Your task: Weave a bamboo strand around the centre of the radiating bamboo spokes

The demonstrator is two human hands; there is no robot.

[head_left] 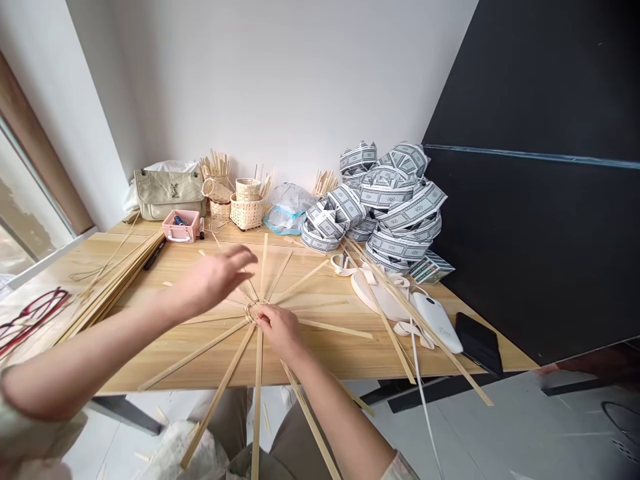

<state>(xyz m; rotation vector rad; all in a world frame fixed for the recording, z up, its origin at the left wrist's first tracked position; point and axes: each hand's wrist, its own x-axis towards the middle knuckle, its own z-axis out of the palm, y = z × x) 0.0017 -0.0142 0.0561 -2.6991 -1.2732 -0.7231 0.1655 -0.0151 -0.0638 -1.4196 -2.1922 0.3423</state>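
Bamboo spoke star (pixel 335 328) woven only at its small central hub (pixel 253 312), outer lengths unwoven, right hand (pixel 280 331) gripping the hub, left hand (pixel 213 280) open above the bench (pixel 330 357).

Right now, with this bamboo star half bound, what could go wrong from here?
The right hand alone pinches the woven centre, so if that grip loosens, the bamboo spokes might slip out of their binding. Spokes overhanging the table's front edge could snag on clothing and twist the centre. The raised left hand, coming down, could knock the spokes out of their even spacing.
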